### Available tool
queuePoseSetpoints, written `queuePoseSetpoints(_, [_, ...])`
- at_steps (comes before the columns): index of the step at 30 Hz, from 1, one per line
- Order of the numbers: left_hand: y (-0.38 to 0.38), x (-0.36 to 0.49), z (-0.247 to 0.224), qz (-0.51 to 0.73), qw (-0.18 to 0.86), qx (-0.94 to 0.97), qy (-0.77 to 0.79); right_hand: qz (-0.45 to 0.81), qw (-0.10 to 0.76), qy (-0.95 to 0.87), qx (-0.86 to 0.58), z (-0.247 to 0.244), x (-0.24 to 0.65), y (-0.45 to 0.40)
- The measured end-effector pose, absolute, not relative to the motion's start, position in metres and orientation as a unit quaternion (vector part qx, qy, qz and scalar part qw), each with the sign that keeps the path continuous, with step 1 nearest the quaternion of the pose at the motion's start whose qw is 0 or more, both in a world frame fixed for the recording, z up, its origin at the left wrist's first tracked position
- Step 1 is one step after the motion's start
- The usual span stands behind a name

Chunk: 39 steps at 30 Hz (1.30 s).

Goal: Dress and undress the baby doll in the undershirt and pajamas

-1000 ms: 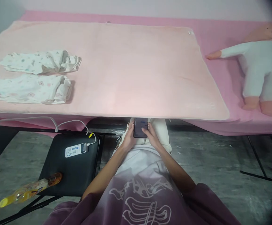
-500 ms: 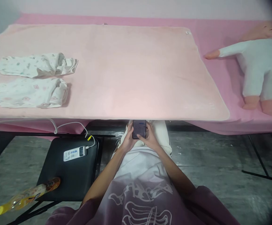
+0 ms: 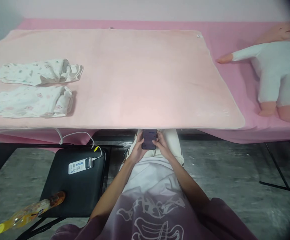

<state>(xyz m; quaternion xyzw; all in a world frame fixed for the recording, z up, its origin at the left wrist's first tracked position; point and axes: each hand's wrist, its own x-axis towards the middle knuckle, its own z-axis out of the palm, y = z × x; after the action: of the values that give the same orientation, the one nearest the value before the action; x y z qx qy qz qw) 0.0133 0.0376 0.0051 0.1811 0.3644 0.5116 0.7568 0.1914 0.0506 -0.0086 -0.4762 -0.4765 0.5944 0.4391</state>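
Both my hands hold a dark smartphone (image 3: 149, 139) upright over my lap, just below the table's front edge. My left hand (image 3: 137, 150) wraps the phone's left side, its thumb along that edge. On the other side my right hand (image 3: 162, 145) grips the phone, with the thumb at the right border of the screen. The screen is lit, but its text is too small to read. The phone's top end lies close under the edge of the pale pink mat (image 3: 145, 80).
Two folded printed cloths (image 3: 38, 71) lie on the mat's left. A doll in white clothes (image 3: 276, 66) lies at right on the pink cover (image 3: 229, 80). At lower left, a black stool (image 3: 77, 193) bears a power bank (image 3: 80, 165) with a white cable (image 3: 77, 133) and a yellow-capped bottle (image 3: 30, 211).
My right thumb has moved from the lower screen to its right edge, and the screen looks darker. The whole view has shifted slightly. Both hands keep hold of the phone.
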Motion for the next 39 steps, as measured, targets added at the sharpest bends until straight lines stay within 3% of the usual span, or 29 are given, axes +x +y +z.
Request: queuePoseSetpoints(39, [0.039,0.014,-0.003,0.516,0.745,0.171,0.386,0.635,0.461,-0.459,-0.416,-0.013,0.19,0.052])
